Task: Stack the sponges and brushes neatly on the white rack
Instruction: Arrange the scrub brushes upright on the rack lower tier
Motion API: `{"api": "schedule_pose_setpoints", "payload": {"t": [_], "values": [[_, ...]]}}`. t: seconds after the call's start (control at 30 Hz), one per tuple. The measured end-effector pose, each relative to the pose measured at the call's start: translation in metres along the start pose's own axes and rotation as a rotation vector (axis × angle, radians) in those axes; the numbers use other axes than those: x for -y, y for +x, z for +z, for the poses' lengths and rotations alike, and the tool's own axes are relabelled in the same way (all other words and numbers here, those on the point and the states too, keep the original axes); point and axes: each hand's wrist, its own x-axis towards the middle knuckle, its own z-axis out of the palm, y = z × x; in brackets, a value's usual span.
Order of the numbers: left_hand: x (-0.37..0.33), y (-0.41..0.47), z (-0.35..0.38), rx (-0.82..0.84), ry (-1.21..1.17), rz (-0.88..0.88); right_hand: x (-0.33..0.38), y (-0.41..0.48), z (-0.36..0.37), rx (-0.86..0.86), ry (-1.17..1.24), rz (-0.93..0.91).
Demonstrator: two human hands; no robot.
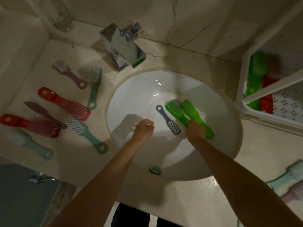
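While two green brushes (pixel 176 111) are gripped by the right hand (pixel 195 131) right of centre in the frame, they are seen lying side by side inside the sink (pixel 131 95), heads pointed toward the upper left. The fingers are clamped around the handles; whether both handles are fully enclosed cannot be told. A blue brush (pixel 168 120) is seen just left of them on the basin floor, bristles up, apart from both hands. The left hand (pixel 144 130) is held over the middle of the basin with its fingers curled together into a loose fist, and nothing is seen to be held in it.

The rack (pixel 240 86) is seen at the right edge of the frame, on the counter (pixel 180 202) beside the sink. A green item (pixel 257 71) and a red item (pixel 268 82) are seen lying in it, too blurred to be identified.

On the counter at the left of the frame, seven brushes are spread out: two red (pixel 65 104), three teal (pixel 95 87) and two mauve (pixel 70 74). Two more brushes (pixel 288 177) are seen at the lower right edge. A tap (pixel 121 46) is seen at upper centre, and a glass (pixel 61 20) at the upper left.
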Motion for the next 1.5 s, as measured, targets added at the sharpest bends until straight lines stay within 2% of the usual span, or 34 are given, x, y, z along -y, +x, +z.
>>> {"api": "schedule_pose_setpoints", "payload": {"t": [0.2, 0.33, 0.47, 0.7, 0.83, 0.93, 1.03, 1.07, 1.2, 1.37, 1.5], "values": [[0.0, -0.002, -0.004, 0.011, -0.04, 0.002, -0.007, -0.009, -0.013, 0.084, 0.021, -0.03], [-0.013, -0.016, -0.004, 0.073, -0.256, -0.022, -0.004, -0.026, -0.032, -0.017, 0.275, -0.032], [-0.029, -0.038, -0.007, 0.09, -0.413, 0.011, 0.021, -0.059, -0.055, -0.109, 0.306, -0.221], [-0.016, -0.054, -0.068, -0.317, -0.784, 0.108, 0.102, -0.103, -0.073, -0.024, 0.238, -0.604], [0.012, -0.051, -0.118, -0.529, -0.949, 0.115, 0.151, -0.111, -0.085, 0.016, 0.411, -0.649], [0.032, -0.051, -0.156, -0.58, -1.08, 0.102, 0.194, -0.108, -0.092, -0.043, 0.555, -0.634], [0.051, -0.049, -0.191, -0.645, -1.149, 0.103, 0.243, -0.102, -0.091, -0.085, 0.459, -0.7], [0.056, -0.047, -0.2, -0.664, -1.103, 0.095, 0.257, -0.1, -0.09, -0.071, 0.412, -0.722], [0.078, -0.041, -0.231, -0.662, -1.087, -0.024, 0.302, -0.101, -0.077, -0.016, 0.151, -0.815], [0.085, -0.041, -0.241, -0.674, -1.118, -0.061, 0.329, -0.101, -0.06, -0.06, 0.043, -0.739], [0.08, -0.043, -0.24, -0.673, -1.09, -0.052, 0.333, -0.105, -0.064, -0.005, 0.109, -0.652]]}}
